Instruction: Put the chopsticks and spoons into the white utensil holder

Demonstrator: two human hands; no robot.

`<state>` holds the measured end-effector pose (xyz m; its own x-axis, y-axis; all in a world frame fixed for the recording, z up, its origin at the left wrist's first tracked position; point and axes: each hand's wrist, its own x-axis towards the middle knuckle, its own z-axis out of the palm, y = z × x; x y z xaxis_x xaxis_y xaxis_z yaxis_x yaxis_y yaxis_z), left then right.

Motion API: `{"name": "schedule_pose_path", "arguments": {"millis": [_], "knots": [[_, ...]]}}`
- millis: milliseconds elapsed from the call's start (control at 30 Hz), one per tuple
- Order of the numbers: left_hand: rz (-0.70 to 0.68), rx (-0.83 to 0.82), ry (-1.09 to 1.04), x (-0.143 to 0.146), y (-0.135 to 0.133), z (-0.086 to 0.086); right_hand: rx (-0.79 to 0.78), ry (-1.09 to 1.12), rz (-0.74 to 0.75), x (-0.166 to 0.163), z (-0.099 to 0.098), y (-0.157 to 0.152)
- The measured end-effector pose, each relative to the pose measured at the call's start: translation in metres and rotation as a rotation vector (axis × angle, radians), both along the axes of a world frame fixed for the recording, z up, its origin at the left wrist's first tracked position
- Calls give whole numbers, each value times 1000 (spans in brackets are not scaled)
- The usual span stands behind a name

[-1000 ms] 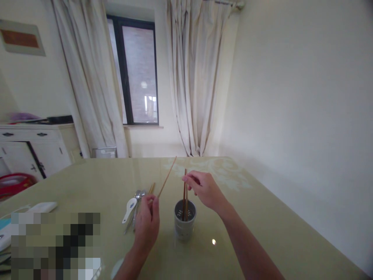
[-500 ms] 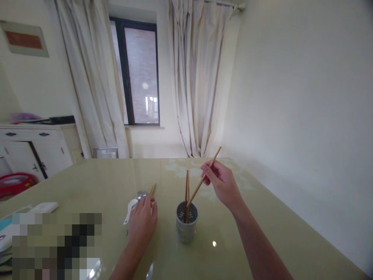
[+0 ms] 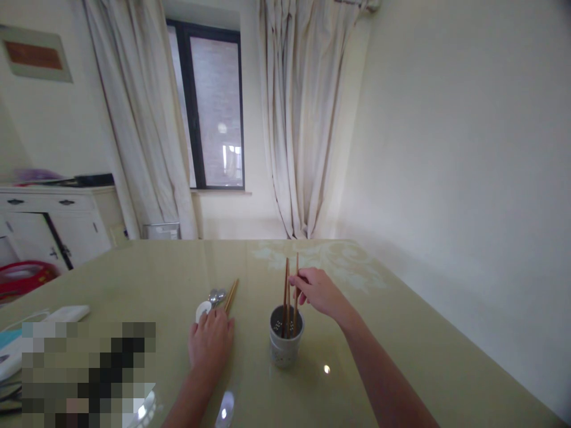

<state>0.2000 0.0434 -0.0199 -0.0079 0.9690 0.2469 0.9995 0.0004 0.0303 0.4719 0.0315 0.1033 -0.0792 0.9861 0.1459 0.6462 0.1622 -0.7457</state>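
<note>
A grey utensil cup (image 3: pixel 284 352) with small holes in its base stands upright on the table. Two brown chopsticks (image 3: pixel 285 288) lean inside it. My right hand (image 3: pixel 314 289) pinches a third chopstick (image 3: pixel 297 260) near its upper part, and that stick's lower end is inside the cup. To the left, my left hand (image 3: pixel 210 339) lies palm down, fingers stretched out, over a white spoon (image 3: pixel 203 310). Just beyond its fingertips are metal spoons (image 3: pixel 216 295) and a pair of lighter chopsticks (image 3: pixel 232 295); their near ends are hidden by the hand.
The glossy table (image 3: pixel 401 368) runs to the wall on the right. A white device (image 3: pixel 71 314) lies at the left edge beside a pixelated patch. A shiny object (image 3: pixel 225 409) is at the near edge. Behind are curtains (image 3: pixel 303 119) and a white cabinet (image 3: pixel 80 229).
My right hand has moved down and left, bringing its chopstick from slanted to nearly upright in the cup. My left hand has shifted slightly left and nearer, baring more of the lighter chopsticks.
</note>
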Motion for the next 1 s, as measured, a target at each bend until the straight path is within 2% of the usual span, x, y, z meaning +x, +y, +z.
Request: {"name": "schedule_pose_path", "arguments": {"millis": [200,433,500,600,700,767,833,933,1000], "knots": [[18,-9,39,0,-3,1,-45,-39,66,3,-6,4],[-70,25,56,3,-6,-1,-27,-62,52,4,0,0],[-79,27,5,5,-5,1,51,-87,-21,6,7,-3],[-54,-20,-156,10,-3,9,269,-125,-167,8,19,-11],[-53,23,-454,20,-6,18,369,-82,-149,1,27,-21],[-132,151,-678,31,-14,20,336,-1,-27,-9,28,-26],[-290,274,-843,42,-27,20,290,127,98,-21,27,-30],[-507,321,-938,53,-42,19,233,356,211,-32,27,-34],[-538,303,-923,51,-42,20,246,463,209,-31,31,-36]]}}
